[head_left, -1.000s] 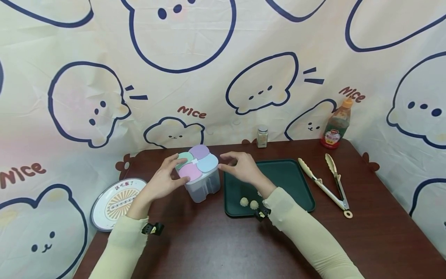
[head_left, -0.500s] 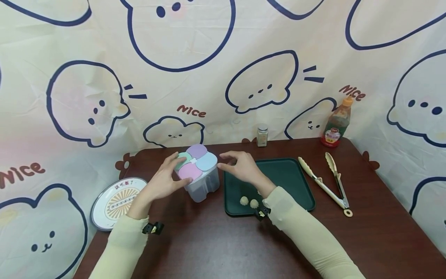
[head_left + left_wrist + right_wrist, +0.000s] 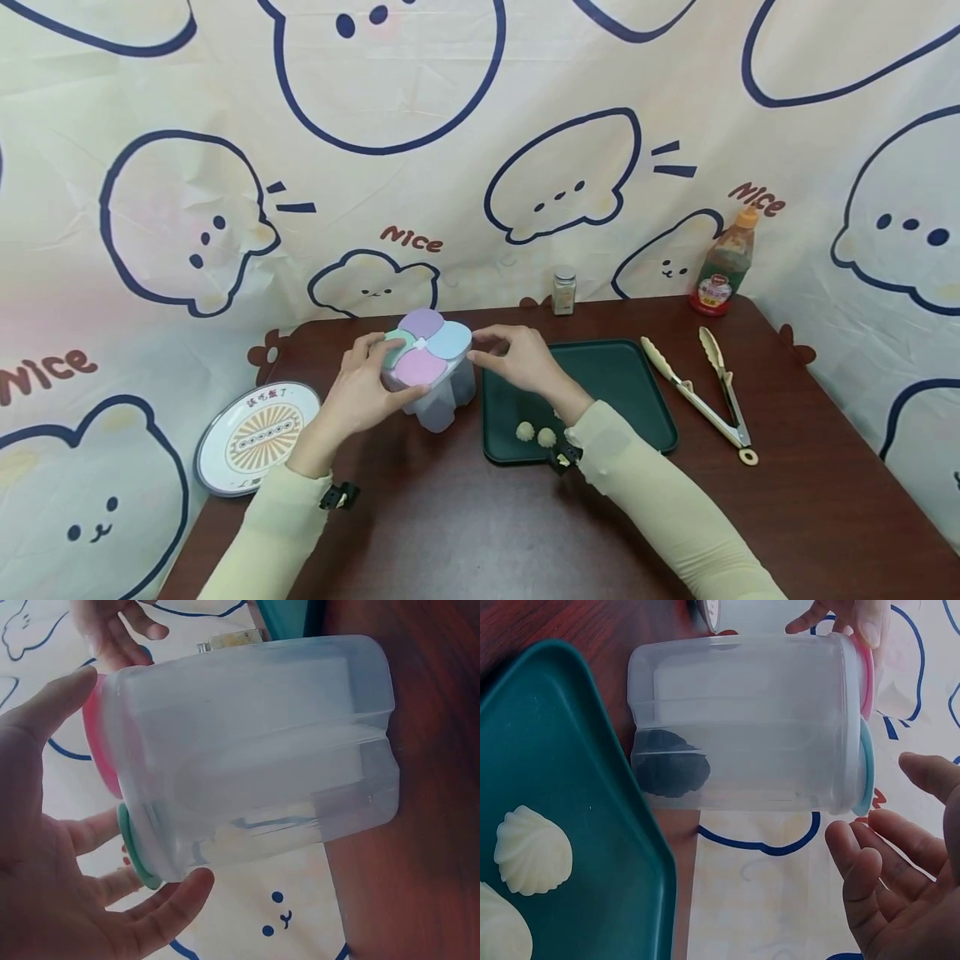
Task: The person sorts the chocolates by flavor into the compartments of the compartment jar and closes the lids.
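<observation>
A clear plastic container (image 3: 442, 392) with four pastel flip lids (image 3: 426, 346) stands on the dark wooden table, slightly tipped. My left hand (image 3: 367, 382) grips its left side: in the left wrist view the thumb lies by the pink lid and the fingers curl under the green lid of the container (image 3: 255, 750). My right hand (image 3: 508, 357) hovers at the container's right, over the green tray (image 3: 622, 379). In the right wrist view that hand (image 3: 900, 877) is relaxed, with a gap between it and the container (image 3: 750, 724).
Two pale dumplings (image 3: 536, 435) lie at the tray's near edge. Cream tongs (image 3: 705, 392) lie right of the tray. A patterned plate (image 3: 251, 433) sits at the table's left edge. A spice jar (image 3: 564, 292) and a sauce bottle (image 3: 723, 267) stand at the back.
My left hand has moved right and closed round the container, which has tipped and shifted slightly right. The right hand has stayed in place.
</observation>
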`<move>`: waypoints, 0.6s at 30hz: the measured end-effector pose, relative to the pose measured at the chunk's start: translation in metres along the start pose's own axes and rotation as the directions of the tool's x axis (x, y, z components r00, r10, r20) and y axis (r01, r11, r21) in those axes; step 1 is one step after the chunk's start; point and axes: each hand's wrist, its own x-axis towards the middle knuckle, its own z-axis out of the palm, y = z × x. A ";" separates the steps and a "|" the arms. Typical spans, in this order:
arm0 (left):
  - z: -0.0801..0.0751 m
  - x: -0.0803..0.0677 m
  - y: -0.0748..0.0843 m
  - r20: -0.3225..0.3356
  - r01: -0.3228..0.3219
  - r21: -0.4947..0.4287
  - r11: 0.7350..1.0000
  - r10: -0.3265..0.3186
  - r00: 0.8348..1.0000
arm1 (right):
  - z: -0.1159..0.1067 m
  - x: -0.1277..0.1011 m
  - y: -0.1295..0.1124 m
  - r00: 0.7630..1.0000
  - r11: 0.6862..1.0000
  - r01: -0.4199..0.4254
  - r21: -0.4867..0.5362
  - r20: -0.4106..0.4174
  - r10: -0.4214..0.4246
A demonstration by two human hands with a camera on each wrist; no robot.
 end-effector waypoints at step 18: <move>0.004 -0.004 0.004 -0.041 0.019 0.020 1.000 -0.018 0.999 | -0.002 -0.002 -0.003 1.000 1.000 -0.004 0.014 0.007 0.004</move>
